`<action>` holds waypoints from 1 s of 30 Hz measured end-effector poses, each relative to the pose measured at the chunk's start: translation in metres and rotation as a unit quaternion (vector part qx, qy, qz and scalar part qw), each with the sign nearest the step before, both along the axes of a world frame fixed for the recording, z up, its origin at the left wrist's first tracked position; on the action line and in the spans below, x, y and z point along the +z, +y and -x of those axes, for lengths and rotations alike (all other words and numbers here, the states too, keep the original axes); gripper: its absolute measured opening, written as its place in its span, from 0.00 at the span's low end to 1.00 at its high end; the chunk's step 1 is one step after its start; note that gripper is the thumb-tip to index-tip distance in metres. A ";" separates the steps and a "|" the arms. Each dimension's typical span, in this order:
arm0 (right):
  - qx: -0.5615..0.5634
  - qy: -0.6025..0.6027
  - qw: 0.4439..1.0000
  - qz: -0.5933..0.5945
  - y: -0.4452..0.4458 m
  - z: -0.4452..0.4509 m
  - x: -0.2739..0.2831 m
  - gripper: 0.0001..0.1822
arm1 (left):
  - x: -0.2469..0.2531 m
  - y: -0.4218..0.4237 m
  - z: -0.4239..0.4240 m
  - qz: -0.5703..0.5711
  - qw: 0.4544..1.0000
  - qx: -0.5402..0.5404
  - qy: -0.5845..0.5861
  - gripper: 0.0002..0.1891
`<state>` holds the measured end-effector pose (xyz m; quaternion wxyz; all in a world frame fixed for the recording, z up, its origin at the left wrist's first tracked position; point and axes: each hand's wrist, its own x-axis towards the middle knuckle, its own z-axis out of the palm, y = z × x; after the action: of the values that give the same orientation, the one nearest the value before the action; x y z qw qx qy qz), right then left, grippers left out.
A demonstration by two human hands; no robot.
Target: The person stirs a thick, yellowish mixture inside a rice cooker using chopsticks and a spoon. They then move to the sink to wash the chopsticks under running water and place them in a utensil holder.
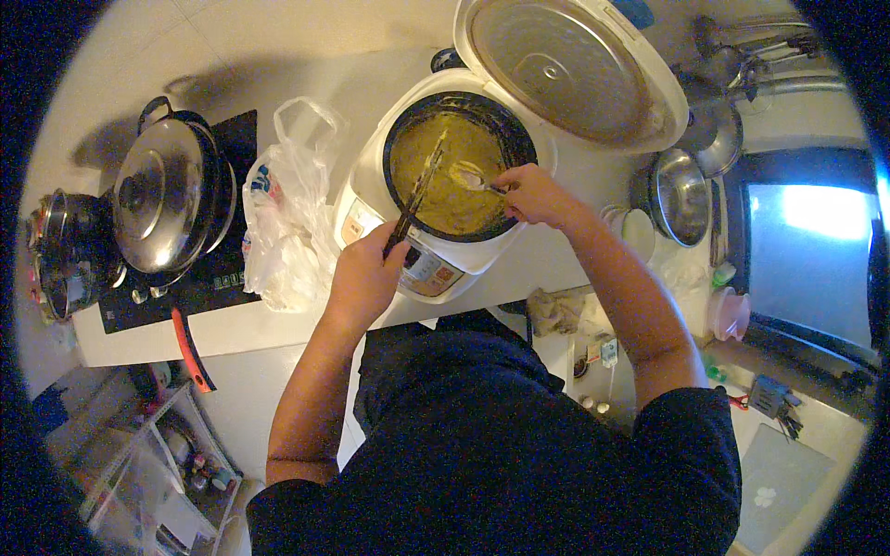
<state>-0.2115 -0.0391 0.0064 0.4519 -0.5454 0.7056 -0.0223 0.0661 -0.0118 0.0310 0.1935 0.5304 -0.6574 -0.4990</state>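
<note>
A white rice cooker (pixel 375 167) stands on the counter before me, its lid (pixel 556 62) raised. Yellowish-brown mushy food (pixel 424 160) lies in its dark inner pot (pixel 532 132). My left hand (pixel 368 271) is closed around a pair of dark chopsticks (pixel 421 184), whose food-smeared tips are over the pot. From the pot's right side, my right hand (pixel 535 194) grips the handle of a metal spoon (pixel 469 175); the spoon's bowl is at the food. Whether it touches the food's surface is hard to tell.
Left of the cooker lie crumpled plastic bags (pixel 292 215). Farther left, a lidded wok (pixel 163 194) sits on a black cooktop (pixel 240 149), its red handle (pixel 186 344) jutting past the counter edge. A steel basin (pixel 681 198) and stacked bowls (pixel 636 233) are at the right, near the sink (pixel 601 368).
</note>
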 end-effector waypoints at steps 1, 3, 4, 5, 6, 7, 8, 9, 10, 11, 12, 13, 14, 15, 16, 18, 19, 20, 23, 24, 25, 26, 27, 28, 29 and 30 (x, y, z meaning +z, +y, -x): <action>-0.061 -0.050 0.996 -0.039 0.003 0.000 -0.003 0.18 | -0.001 0.000 0.001 0.008 1.000 -0.010 -0.006 0.13; -0.135 -0.131 0.981 -0.045 0.007 0.001 -0.007 0.20 | -0.006 0.000 0.002 0.023 0.999 -0.030 -0.020 0.13; -0.171 -0.171 0.969 -0.048 0.009 0.002 -0.009 0.21 | -0.006 0.000 0.003 0.009 0.999 -0.034 -0.023 0.13; -0.191 -0.206 0.959 -0.043 0.010 0.004 -0.013 0.21 | -0.006 0.001 0.004 -0.005 0.999 -0.038 -0.027 0.13; -0.210 -0.241 0.947 -0.039 0.010 0.004 -0.016 0.22 | -0.005 0.001 0.005 -0.018 0.998 -0.042 -0.030 0.13; -0.228 -0.275 0.933 -0.034 0.010 0.004 -0.017 0.22 | -0.008 0.002 0.006 -0.020 0.999 -0.045 -0.023 0.13; -0.259 -0.301 0.917 -0.036 0.011 0.004 -0.018 0.23 | -0.012 0.004 0.006 -0.022 0.998 -0.048 -0.016 0.13; -0.288 -0.328 0.899 -0.038 0.011 -0.001 -0.013 0.24 | -0.011 0.003 0.008 -0.024 0.998 -0.050 -0.010 0.13; -0.317 -0.354 0.879 -0.040 0.012 -0.004 -0.010 0.25 | -0.007 0.003 0.009 -0.073 0.996 -0.042 -0.009 0.13; -0.323 -0.358 0.875 -0.037 0.013 -0.004 -0.011 0.25 | -0.001 0.002 0.013 -0.121 0.992 -0.034 -0.008 0.13; -0.330 -0.362 0.871 -0.033 0.015 -0.004 -0.013 0.26 | 0.005 0.001 0.016 -0.169 0.985 -0.025 -0.008 0.13; -0.337 -0.367 0.866 -0.030 0.016 -0.003 -0.014 0.27 | 0.006 0.001 0.017 -0.172 0.985 -0.022 0.005 0.13; -0.334 -0.359 0.871 -0.021 0.017 -0.001 -0.019 0.27 | 0.006 0.002 0.019 -0.174 0.984 -0.019 0.018 0.13; -0.330 -0.350 0.876 -0.014 0.018 0.000 -0.022 0.28 | 0.006 0.003 0.020 -0.177 0.984 -0.016 0.031 0.13; -0.327 -0.342 0.881 -0.007 0.019 0.002 -0.025 0.28 | 0.008 0.003 0.022 -0.183 0.983 -0.016 0.023 0.13; -0.354 -0.352 0.866 -0.007 0.022 -0.001 -0.025 0.28 | 0.011 0.003 0.025 -0.195 0.981 -0.016 0.006 0.13; -0.368 -0.357 0.859 -0.008 0.023 -0.004 -0.022 0.28 | 0.012 0.004 0.028 -0.198 0.980 -0.011 0.013 0.13; -0.372 -0.380 0.847 -0.009 0.023 -0.006 -0.020 0.28 | 0.014 0.006 0.031 -0.201 0.979 -0.006 0.019 0.13; -0.383 -0.420 0.822 -0.010 0.022 -0.011 -0.018 0.28 | 0.016 0.010 0.038 -0.212 0.977 -0.010 0.020 0.14; -0.385 -0.414 0.825 -0.008 0.020 -0.012 -0.018 0.27 | 0.016 0.010 0.039 -0.215 0.976 -0.014 0.019 0.14; -0.386 -0.409 0.827 -0.006 0.020 -0.013 -0.018 0.27 | 0.015 0.011 0.041 -0.211 0.977 -0.022 0.008 0.14; -0.393 -0.414 0.821 -0.005 0.019 -0.014 -0.018 0.27 | 0.014 0.011 0.041 -0.206 0.978 -0.029 -0.003 0.14; -0.398 -0.419 0.816 -0.003 0.019 -0.014 -0.017 0.27 | 0.013 0.011 0.043 -0.202 0.979 -0.035 -0.012 0.14; -0.403 -0.423 0.811 -0.002 0.019 -0.015 -0.016 0.27 | 0.012 0.011 0.044 -0.189 0.981 -0.040 -0.026 0.14; -0.396 -0.417 0.818 -0.011 0.018 -0.014 -0.014 0.27 | 0.012 0.010 0.045 -0.177 0.982 -0.044 -0.040 0.15; -0.389 -0.409 0.825 -0.021 0.017 -0.013 -0.010 0.27 | 0.012 0.010 0.046 -0.164 0.984 -0.048 -0.053 0.15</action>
<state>-0.1982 -0.0224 -0.0035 0.6641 -0.1574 0.6099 -0.4028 0.0206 -0.0019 0.0429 0.0446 0.5483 -0.6005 -0.5803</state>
